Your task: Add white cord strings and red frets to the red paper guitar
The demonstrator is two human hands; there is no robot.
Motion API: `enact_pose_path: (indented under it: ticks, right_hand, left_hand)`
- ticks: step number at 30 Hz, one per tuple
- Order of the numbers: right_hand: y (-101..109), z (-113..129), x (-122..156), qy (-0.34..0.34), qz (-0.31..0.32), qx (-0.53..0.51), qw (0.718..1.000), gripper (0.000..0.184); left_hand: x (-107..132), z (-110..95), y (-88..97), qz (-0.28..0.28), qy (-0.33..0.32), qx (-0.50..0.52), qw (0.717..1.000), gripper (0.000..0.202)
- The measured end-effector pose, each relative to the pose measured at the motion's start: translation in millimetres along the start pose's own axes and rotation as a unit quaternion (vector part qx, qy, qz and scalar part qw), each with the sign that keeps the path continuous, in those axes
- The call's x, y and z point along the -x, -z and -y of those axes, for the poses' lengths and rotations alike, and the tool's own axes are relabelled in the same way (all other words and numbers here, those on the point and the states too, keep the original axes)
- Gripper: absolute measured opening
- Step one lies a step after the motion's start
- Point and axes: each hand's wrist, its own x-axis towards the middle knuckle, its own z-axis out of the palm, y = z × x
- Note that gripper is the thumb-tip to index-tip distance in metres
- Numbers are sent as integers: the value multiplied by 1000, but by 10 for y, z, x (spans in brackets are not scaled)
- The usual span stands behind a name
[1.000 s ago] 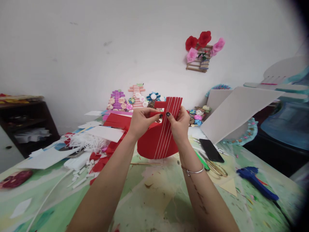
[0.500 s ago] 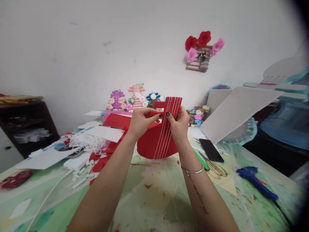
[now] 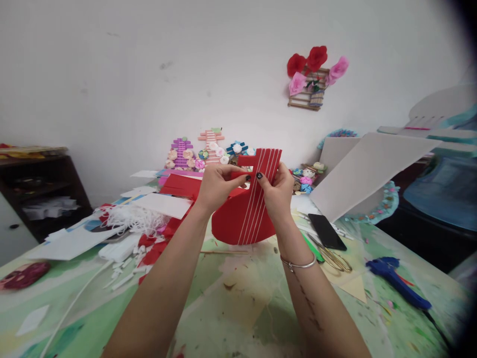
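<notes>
A red paper-covered instrument model (image 3: 233, 219), shaped like a small lute with white strings running along its neck and body, is held up above the table, slightly tilted. My left hand (image 3: 219, 191) pinches a short red peg piece on the left side of the neck, between thumb and fingers. Round the right side of the neck my right hand (image 3: 278, 191) is closed, its thumb on the front by the strings and its fingers mostly hidden behind. Another red peg sticks out to the left above the pinched one.
On the left lie tangled white string (image 3: 136, 221), white boards and red scraps. To the right are a black phone (image 3: 327, 231), gold-handled scissors (image 3: 337, 259) and a blue glue gun (image 3: 398, 283). Finished flower-decorated models (image 3: 212, 149) stand along the wall; a large white board (image 3: 372, 169) leans at right.
Almost nothing differs. The view has shifted very slightly, while both hands keep the same grip on the red model.
</notes>
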Motion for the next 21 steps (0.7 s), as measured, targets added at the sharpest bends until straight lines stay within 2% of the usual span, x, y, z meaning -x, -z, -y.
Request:
enact_pose_path:
  ticks: [21]
  right_hand:
    - [-26,25,5,-16,-13,-17,1000,24]
  left_hand:
    - [-6,-4,-20,-9,-7,-16,1000,11]
